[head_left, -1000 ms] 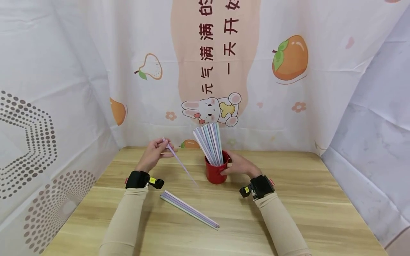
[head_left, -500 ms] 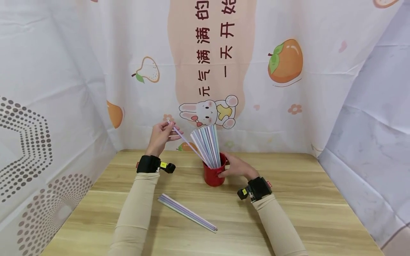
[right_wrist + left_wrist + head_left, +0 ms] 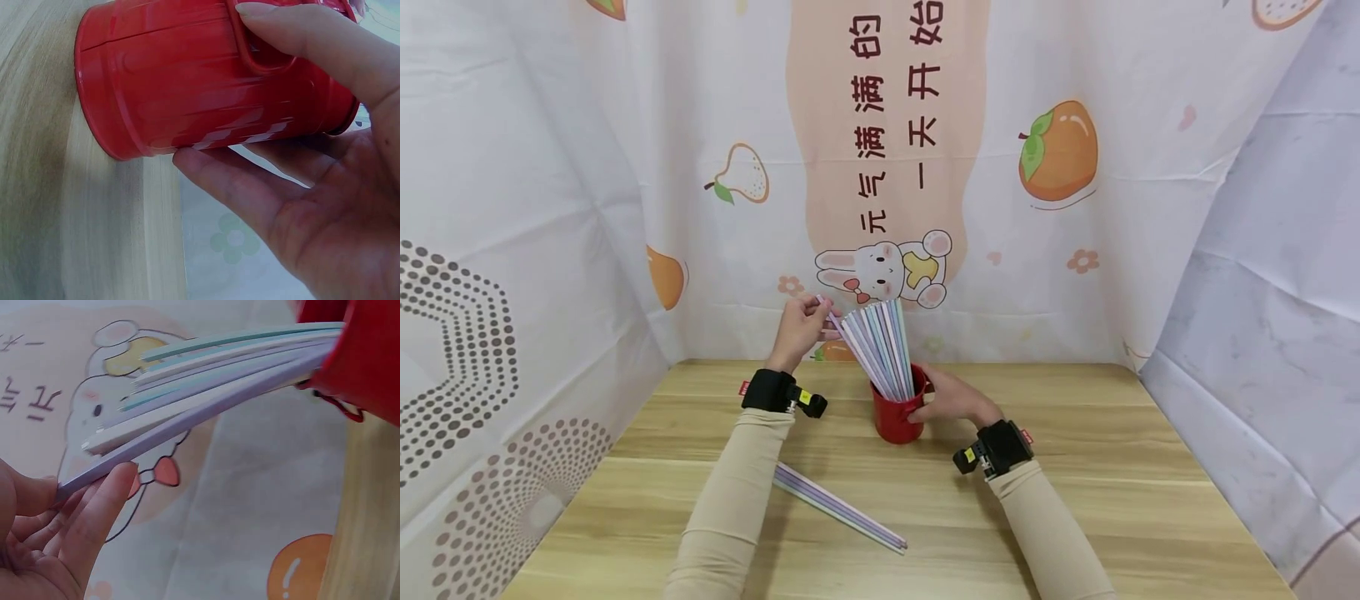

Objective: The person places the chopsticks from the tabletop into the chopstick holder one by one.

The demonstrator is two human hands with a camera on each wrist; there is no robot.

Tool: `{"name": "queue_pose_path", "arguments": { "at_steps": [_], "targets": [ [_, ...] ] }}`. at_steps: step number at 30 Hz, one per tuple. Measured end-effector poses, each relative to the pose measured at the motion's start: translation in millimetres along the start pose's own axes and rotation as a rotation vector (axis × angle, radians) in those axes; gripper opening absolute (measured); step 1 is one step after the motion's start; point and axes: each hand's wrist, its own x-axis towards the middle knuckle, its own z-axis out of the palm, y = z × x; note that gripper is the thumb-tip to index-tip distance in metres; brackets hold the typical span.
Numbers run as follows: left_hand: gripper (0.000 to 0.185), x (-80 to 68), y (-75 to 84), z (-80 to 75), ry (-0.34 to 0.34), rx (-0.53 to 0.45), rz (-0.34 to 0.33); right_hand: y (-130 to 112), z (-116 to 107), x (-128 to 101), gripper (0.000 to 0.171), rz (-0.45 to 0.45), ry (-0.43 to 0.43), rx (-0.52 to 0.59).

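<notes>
My left hand (image 3: pixel 801 331) pinches a lilac chopstick (image 3: pixel 156 435) near its upper end, between thumb and fingers. The chopstick slants down to the mouth of a red mug (image 3: pixel 898 423), along the left side of the chopsticks (image 3: pixel 886 342) standing there. Those are pastel white, mint, blue and lilac, fanned toward the upper left. On the mug's right side my right hand (image 3: pixel 957 395) grips it, with the thumb at the handle (image 3: pixel 265 62) and the fingers around the wall. The mug stands upright on the table.
Several more chopsticks (image 3: pixel 850 510) lie side by side on the wooden table (image 3: pixel 1075 500) in front of the mug, partly behind the left sleeve (image 3: pixel 730 500). A printed curtain (image 3: pixel 737 250) hangs behind the table's back edge.
My left hand has moved right and raised the lilac chopstick, bringing its lower end from over the table into the mug's mouth. The right hand keeps its hold on the mug.
</notes>
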Motion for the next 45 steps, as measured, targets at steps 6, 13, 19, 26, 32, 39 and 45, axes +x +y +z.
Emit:
{"name": "queue_pose_path", "arguments": {
  "at_steps": [6, 13, 19, 26, 32, 39, 45],
  "targets": [
    [0.026, 0.5, -7.1, 17.9, -0.032, 0.041, -0.029, 0.6, 0.7, -0.7, 0.089, 0.002, 0.005, -0.012],
    [0.028, -1.3, -11.1, 32.9, -0.088, 0.101, -0.032, 0.1, 1.1, 1.5, 0.091, -0.004, 0.001, -0.001],
    [0.03, 0.8, -11.8, 40.4, -0.105, 0.123, -0.053, -1.9, -1.9, 3.3, 0.088, -0.03, 0.003, 0.004],
    [0.032, 1.1, -13.1, 45.3, -0.12, 0.14, -0.072, 0.2, -2.5, 4.1, 0.085, -0.04, 0.0, 0.013],
    [0.03, -2.0, -19.1, 40.3, -0.154, 0.168, -0.01, 1.9, -2.0, 2.3, 0.085, -0.021, 0.0, 0.022],
    [0.03, -15.3, -34.6, 15.4, -0.31, 0.191, -0.093, 2.9, 1.9, 2.8, 0.086, -0.046, -0.021, 0.013],
    [0.027, -36.4, -45.8, -19.8, -0.599, 0.403, -0.258, 3.1, -2.7, 3.3, 0.086, 0.004, -0.017, 0.029]
  ]
}}
